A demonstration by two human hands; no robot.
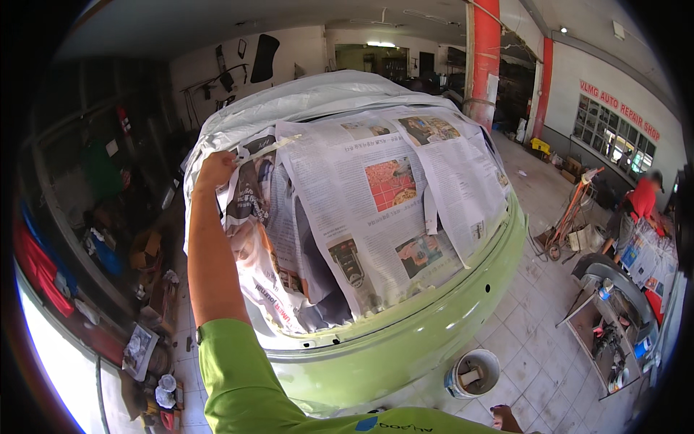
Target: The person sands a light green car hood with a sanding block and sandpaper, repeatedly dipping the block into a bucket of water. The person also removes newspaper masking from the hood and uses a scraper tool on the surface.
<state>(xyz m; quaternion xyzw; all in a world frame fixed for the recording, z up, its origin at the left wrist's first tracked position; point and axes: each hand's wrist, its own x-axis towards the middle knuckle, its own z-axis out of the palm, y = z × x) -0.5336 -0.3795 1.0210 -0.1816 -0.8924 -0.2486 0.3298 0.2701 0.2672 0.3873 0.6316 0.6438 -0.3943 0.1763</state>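
My left hand (216, 169) is stretched forward to the left edge of the car's covered window area, its fingers curled in. What lies between them is hidden. Close by, a pale strip of tape (269, 147) runs across the newspaper sheets (340, 181), which overlap over the glass. Above them a whitish sheet (311, 99) drapes the roof. Below the paper curves the light green body panel (405, 347), with small dark holes. At the bottom edge a bit of skin, apparently my right hand (506, 418), shows beside my shirt; its fingers cannot be made out.
A white bucket (471, 374) with something inside stands on the tiled floor by the car. On the right a person in red (642, 199) bends near a cluttered shelf (607, 336). A red pillar (483, 65) rises behind. Boxes and bagged items (166, 390) line the left side.
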